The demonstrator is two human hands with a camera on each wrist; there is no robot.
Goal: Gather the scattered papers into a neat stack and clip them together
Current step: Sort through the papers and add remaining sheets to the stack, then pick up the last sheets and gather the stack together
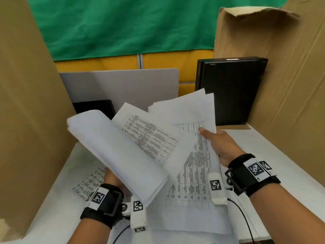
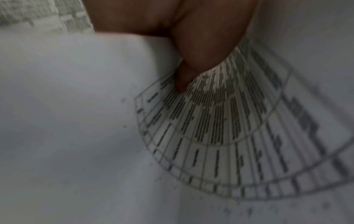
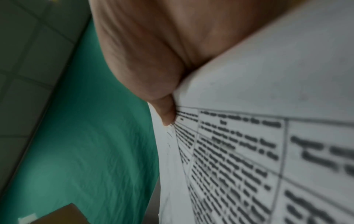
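Note:
Both hands hold white printed papers above the white table. My left hand is mostly hidden beneath a curved bundle of papers that it grips from below; in the left wrist view its fingers pinch a printed sheet. My right hand grips a fan of several sheets, with the thumb on top; in the right wrist view the thumb presses on the sheet edge. One loose printed sheet lies flat on the table under the left hand. I see no clip.
Cardboard walls stand at the left and right. A black flat device leans against the right wall. A grey panel and a black object stand behind. A green cloth hangs at the back. A black cable trails near the right wrist.

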